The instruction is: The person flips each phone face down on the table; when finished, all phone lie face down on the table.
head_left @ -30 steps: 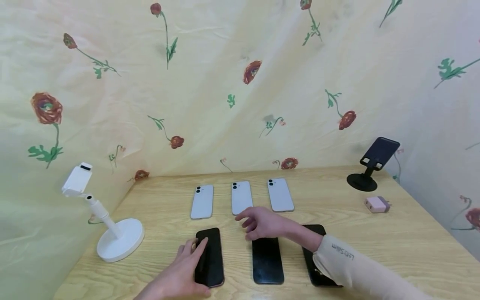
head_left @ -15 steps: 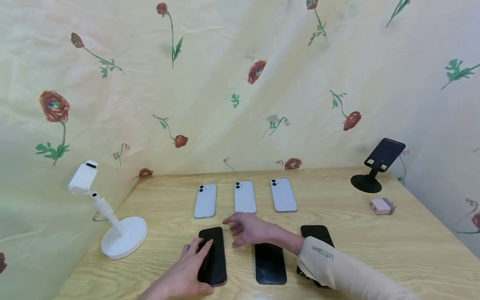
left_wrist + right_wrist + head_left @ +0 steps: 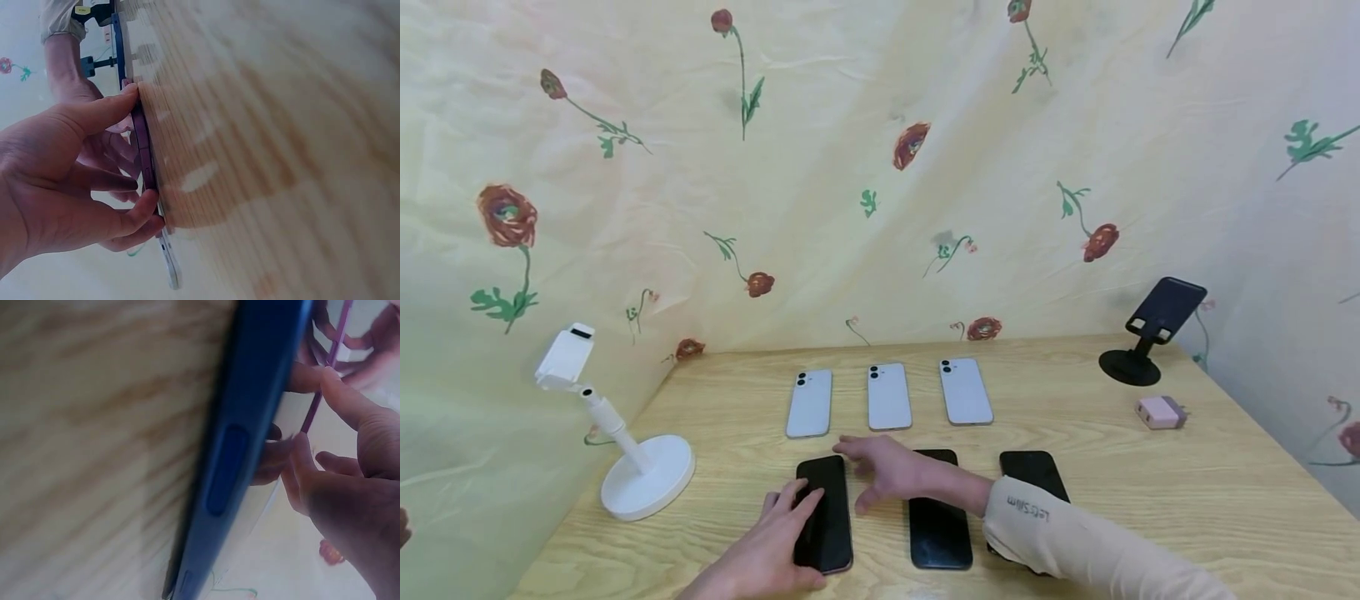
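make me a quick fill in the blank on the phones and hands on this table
The left hand grips the ____ black phone of the front row.
The back row holds ____ white phones.
The right hand reaches across above the ____ black phone.
The pink charger lies near the ____ stand.

Missing words: leftmost; three; middle; black

Head view overlooks table; wrist views close, table-level.

Light wooden table, three white phones, three black phones, white stand, black stand, pink charger
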Demonstrator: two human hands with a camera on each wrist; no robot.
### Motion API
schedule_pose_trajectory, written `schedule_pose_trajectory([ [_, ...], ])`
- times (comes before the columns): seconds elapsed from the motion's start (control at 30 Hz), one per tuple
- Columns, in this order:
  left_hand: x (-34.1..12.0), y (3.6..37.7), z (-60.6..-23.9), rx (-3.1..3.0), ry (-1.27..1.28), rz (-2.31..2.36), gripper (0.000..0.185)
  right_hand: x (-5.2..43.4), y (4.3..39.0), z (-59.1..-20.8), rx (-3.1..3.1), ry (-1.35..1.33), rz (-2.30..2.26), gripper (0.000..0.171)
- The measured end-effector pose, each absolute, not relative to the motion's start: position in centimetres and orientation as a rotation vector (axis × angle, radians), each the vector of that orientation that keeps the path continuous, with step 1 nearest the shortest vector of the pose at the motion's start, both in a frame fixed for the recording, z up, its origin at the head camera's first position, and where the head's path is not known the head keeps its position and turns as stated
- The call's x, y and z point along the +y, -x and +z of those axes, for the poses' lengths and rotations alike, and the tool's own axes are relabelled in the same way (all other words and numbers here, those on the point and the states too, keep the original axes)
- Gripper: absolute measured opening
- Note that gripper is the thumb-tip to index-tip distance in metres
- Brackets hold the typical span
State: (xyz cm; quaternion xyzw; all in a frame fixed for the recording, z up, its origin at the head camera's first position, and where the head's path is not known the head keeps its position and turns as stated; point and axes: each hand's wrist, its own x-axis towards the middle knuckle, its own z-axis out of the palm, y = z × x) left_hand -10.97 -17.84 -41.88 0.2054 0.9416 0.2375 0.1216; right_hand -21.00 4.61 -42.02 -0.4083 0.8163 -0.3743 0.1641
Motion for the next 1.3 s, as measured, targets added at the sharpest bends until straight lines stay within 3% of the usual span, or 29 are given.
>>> schedule_pose_trajectory([
  [0.43,-17.9,11.2,-41.7,2.709,-0.575,0.71,0.092,4.0,21.0,-42.3,2.441,1.335,-0.83,0.079],
  [1.3,-17.8,11.0,-41.8,2.726,-0.657,0.721,0.081,3.4,20.2,-42.1,2.645,1.304,-0.605,0.079],
])
